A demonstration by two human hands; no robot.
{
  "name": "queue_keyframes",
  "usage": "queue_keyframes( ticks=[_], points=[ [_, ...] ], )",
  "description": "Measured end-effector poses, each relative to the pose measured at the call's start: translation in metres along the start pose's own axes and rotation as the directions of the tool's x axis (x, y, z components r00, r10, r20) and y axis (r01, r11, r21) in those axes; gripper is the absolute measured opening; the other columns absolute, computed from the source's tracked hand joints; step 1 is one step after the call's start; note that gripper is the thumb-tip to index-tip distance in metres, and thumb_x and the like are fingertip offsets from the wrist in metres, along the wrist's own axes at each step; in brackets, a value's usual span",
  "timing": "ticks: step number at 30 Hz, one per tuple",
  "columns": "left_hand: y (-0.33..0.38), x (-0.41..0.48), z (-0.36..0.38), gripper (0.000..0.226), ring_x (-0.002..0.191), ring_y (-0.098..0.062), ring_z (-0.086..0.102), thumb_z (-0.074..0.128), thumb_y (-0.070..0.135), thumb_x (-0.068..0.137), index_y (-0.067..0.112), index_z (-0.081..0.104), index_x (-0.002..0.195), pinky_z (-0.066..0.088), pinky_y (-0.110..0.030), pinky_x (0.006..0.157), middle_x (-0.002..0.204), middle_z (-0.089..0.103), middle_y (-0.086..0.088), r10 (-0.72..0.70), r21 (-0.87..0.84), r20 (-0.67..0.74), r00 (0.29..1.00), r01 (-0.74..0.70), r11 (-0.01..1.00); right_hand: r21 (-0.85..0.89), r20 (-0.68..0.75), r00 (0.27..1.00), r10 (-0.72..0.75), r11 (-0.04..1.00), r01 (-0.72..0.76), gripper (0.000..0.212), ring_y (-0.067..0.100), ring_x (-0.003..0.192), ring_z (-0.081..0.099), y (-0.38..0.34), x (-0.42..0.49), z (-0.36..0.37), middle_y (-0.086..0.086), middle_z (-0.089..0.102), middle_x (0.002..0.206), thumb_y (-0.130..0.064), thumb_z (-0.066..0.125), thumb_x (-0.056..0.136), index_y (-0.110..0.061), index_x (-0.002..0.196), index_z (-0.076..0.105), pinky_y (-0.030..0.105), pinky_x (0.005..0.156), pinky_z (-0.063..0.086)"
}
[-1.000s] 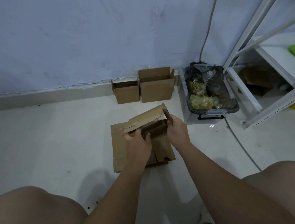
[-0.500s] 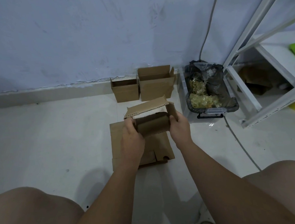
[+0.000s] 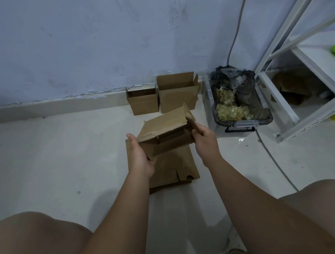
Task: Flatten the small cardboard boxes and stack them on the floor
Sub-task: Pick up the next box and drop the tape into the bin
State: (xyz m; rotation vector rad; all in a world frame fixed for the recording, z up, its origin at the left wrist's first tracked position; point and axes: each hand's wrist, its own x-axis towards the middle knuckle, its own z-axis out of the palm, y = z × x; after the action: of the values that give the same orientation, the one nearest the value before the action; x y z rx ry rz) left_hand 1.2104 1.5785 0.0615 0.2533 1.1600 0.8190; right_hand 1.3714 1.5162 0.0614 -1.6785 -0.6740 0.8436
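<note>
A small brown cardboard box (image 3: 165, 129) hangs in the air above the floor, its flaps open and its body partly collapsed. My left hand (image 3: 140, 156) grips its left side, and my right hand (image 3: 204, 139) grips its right end flap. Directly beneath lies a stack of flattened cardboard (image 3: 174, 170) on the white floor. Against the wall stand two upright open boxes, a smaller one (image 3: 142, 101) on the left and a larger one (image 3: 177, 94) beside it.
A clear bin with a black bag and yellowish contents (image 3: 238, 104) sits to the right of the boxes. A white metal shelf frame (image 3: 295, 94) fills the right side. A grey cable (image 3: 275, 160) runs across the floor. My knees frame the bottom corners.
The box has been lifted off the flattened stack and held higher. My hands have spread to its two ends, and its top flap has swung open towards the wall.
</note>
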Motion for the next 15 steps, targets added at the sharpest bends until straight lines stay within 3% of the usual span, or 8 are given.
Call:
queue_keyframes(
  ticks=[2, 4, 6, 10, 13, 15],
  points=[
    [0.004, 0.003, -0.006, 0.05, 0.105, -0.029, 0.061, 0.05, 0.062, 0.086, 0.024, 0.056, 0.119, 0.05, -0.046, 0.09, 0.116, 0.063, -0.008, -0.143, -0.025, -0.042, 0.989, 0.142, 0.99, 0.103, 0.041, 0.998, 0.049, 0.993, -0.053, 0.041, 0.019, 0.112, 0.059, -0.002, 0.0, 0.003, -0.003, 0.068, 0.113, -0.004, 0.044, 0.097, -0.032, 0.112, 0.07, 0.033, 0.098, 0.049],
    [0.004, 0.002, -0.01, 0.041, 0.104, -0.031, 0.061, 0.059, 0.048, 0.083, 0.02, 0.059, 0.115, 0.05, -0.045, 0.091, 0.114, 0.064, -0.012, -0.207, -0.011, 0.003, 0.978, 0.207, 0.978, 0.156, 0.05, 0.996, 0.074, 0.984, -0.081, 0.048, 0.02, 0.114, 0.058, -0.003, 0.0, 0.001, -0.007, 0.069, 0.109, -0.002, 0.046, 0.094, -0.042, 0.093, 0.073, 0.033, 0.099, 0.048],
    [0.003, 0.001, -0.012, 0.039, 0.105, -0.033, 0.061, 0.061, 0.042, 0.084, 0.021, 0.056, 0.117, 0.048, -0.046, 0.094, 0.114, 0.064, -0.013, -0.2, -0.012, 0.045, 0.979, 0.201, 0.98, 0.078, 0.039, 0.997, 0.066, 0.995, -0.069, 0.051, 0.016, 0.12, 0.054, -0.004, 0.001, -0.005, -0.013, 0.066, 0.114, 0.0, 0.049, 0.089, -0.045, 0.087, 0.072, 0.028, 0.101, 0.045],
    [0.01, 0.003, -0.006, 0.041, 0.101, -0.033, 0.065, 0.056, 0.032, 0.092, 0.018, 0.048, 0.13, 0.052, -0.047, 0.082, 0.112, 0.067, -0.013, -0.118, -0.142, 0.111, 0.987, 0.133, 0.981, -0.222, 0.103, 0.992, 0.068, 0.974, -0.044, 0.04, 0.016, 0.131, 0.041, -0.002, -0.002, -0.005, -0.003, 0.04, 0.144, 0.001, 0.056, 0.083, -0.027, 0.107, 0.071, 0.036, 0.108, 0.039],
    [0.009, 0.007, -0.005, 0.041, 0.097, -0.031, 0.066, 0.053, 0.027, 0.095, 0.015, 0.046, 0.133, 0.055, -0.046, 0.075, 0.108, 0.068, -0.014, -0.047, -0.207, 0.06, 0.997, 0.058, 0.977, -0.237, 0.19, 0.979, 0.079, 0.971, -0.032, 0.028, 0.009, 0.128, 0.038, 0.0, -0.011, 0.0, -0.008, 0.03, 0.144, -0.018, 0.071, 0.081, -0.03, 0.106, 0.069, 0.031, 0.107, 0.038],
    [0.005, 0.008, -0.009, 0.04, 0.097, -0.03, 0.066, 0.053, 0.026, 0.096, 0.015, 0.046, 0.133, 0.055, -0.046, 0.075, 0.107, 0.067, -0.013, -0.026, -0.22, 0.038, 0.999, 0.034, 0.975, -0.169, 0.207, 0.973, 0.105, 0.983, -0.07, 0.02, 0.002, 0.117, 0.044, 0.003, -0.01, 0.0, -0.013, 0.036, 0.134, -0.036, 0.074, 0.079, -0.032, 0.098, 0.07, 0.026, 0.099, 0.04]
  ],
)
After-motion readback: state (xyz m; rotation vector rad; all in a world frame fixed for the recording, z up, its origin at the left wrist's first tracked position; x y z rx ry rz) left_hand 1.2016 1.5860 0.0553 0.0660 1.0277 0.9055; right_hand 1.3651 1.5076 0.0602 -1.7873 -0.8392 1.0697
